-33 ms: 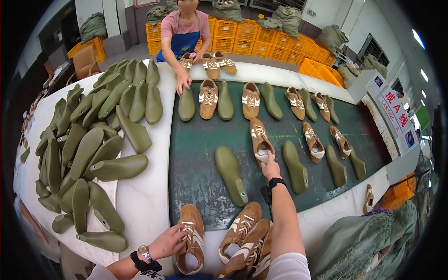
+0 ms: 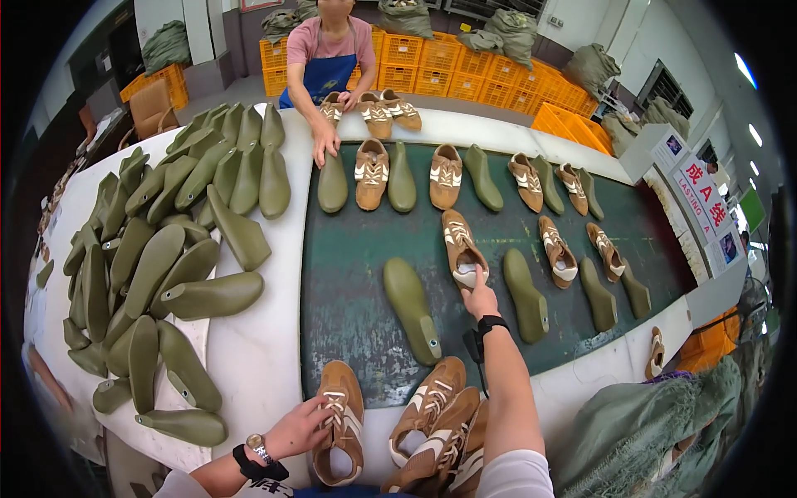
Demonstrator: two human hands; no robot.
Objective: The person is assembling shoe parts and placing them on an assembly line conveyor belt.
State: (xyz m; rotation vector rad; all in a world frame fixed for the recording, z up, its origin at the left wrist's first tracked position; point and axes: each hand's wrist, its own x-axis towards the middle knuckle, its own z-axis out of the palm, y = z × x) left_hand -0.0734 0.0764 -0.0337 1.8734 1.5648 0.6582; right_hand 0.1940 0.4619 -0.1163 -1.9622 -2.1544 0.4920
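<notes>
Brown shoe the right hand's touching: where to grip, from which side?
I'd pinch the brown shoe by its heel rim, coming from above on the near side. It sits sole-down with its opening up and toe pointing away, so the heel is nearest the right hand.

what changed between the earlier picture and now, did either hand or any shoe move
Nothing visibly changed beyond a very slight shift of the whole view. The left hand is still on the near shoe, the right hand still has a finger at the heel of the middle shoe, and the co-worker's hand is still at the top of a green form.
</notes>
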